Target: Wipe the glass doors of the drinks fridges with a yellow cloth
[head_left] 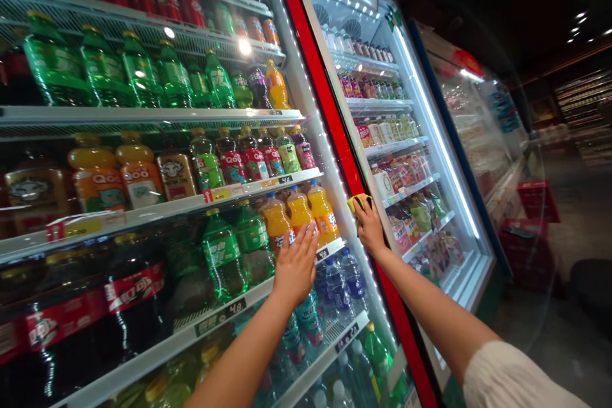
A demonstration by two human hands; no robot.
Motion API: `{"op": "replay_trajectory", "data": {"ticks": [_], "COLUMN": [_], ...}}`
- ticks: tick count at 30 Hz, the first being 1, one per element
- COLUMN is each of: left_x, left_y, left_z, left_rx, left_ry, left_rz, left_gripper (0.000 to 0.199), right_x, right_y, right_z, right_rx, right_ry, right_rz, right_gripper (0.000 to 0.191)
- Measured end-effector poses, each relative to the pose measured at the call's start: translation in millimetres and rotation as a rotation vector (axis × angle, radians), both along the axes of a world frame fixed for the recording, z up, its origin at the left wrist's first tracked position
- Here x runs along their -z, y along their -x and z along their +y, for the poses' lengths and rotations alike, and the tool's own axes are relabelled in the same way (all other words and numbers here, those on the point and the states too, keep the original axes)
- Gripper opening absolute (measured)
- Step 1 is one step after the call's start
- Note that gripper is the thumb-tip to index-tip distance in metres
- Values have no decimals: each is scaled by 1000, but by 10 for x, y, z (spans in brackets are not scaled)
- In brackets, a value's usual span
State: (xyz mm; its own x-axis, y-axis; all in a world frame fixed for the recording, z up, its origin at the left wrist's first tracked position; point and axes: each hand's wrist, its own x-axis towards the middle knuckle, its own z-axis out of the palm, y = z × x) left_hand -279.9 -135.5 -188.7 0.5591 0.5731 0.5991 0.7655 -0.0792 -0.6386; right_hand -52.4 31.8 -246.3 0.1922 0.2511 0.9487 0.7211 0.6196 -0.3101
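Note:
My left hand [296, 266] lies flat with its fingers apart against the glass door, in front of orange drink bottles [324, 211]. It holds nothing. To its right, my right hand [369, 224] presses a yellow cloth [359, 203] with dark marks against the red door frame [345, 162]. The fingers are bent over the cloth, and part of it is hidden beneath them. Green bottles [224, 255] stand on the shelf left of my left hand.
Shelves of bottles and cans fill the fridge behind the glass. A second lit fridge [433, 159] stands to the right, and red boxes [530, 248] sit on the floor beyond it.

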Motion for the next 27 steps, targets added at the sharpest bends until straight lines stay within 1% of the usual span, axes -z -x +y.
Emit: {"op": "replay_trajectory", "data": {"ticks": [2,3,4,5,6,8,9,10,11,12,14,15,16,17,19,21,22,23,24,26,27], "left_x": [-50,-72,-89,-101,-110,-133,-152,-177,-208,-243,-312,-340,-359,-371,-375,-369,-369,-371,-375,-386,-389], "left_y": [59,87,117,150,187,276,327,379,430,478,556,587,615,642,708,801,856,913,969,1067,1107], "left_z": [-3,-8,-19,-37,-62,-131,-171,-212,-251,-288,-351,-380,-411,-444,-526,-626,-680,-735,-788,-882,-923], "left_rx": [4,7,13,19,25,37,41,46,49,50,47,42,33,23,4,-16,-27,-38,-50,-70,-81], "left_ry": [-38,-52,-64,-74,-85,-105,-113,-118,-124,-131,-149,-159,-169,-176,-178,-171,-168,-166,-164,-156,-149], "left_rz": [-4,-4,-2,3,7,16,22,28,33,35,27,19,11,5,9,24,28,27,21,1,-12], "left_gripper": [68,68,67,67,66,64,63,63,63,63,64,65,66,67,69,71,71,72,72,72,72], "right_x": [-336,-456,-515,-511,-456,-285,-221,-196,-213,-267,-408,-452,-459,-425,-274,-141,-125,-152,-217,-395,-470], "right_y": [109,157,191,205,197,132,96,76,84,128,311,431,548,649,763,776,774,787,826,988,1094], "right_z": [-32,-65,-107,-151,-190,-233,-234,-226,-216,-214,-259,-310,-376,-449,-574,-630,-632,-626,-621,-655,-703], "right_rx": [-24,-42,-68,-94,-120,-153,-146,-132,-116,-100,-82,-85,-96,-117,-155,-167,-165,-158,-146,-115,-109], "right_ry": [-30,-46,-63,-81,-98,-123,-124,-115,-104,-91,-79,-85,-101,-126,-186,-227,-219,-199,-168,-104,-82], "right_rz": [3,-27,-82,-151,-226,-340,-337,-300,-239,-168,-68,-62,-94,-160,-302,-320,-276,-200,-111,59,107], "right_gripper": [82,82,80,78,75,70,70,70,70,69,68,68,68,67,65,62,62,63,65,72,75]}}
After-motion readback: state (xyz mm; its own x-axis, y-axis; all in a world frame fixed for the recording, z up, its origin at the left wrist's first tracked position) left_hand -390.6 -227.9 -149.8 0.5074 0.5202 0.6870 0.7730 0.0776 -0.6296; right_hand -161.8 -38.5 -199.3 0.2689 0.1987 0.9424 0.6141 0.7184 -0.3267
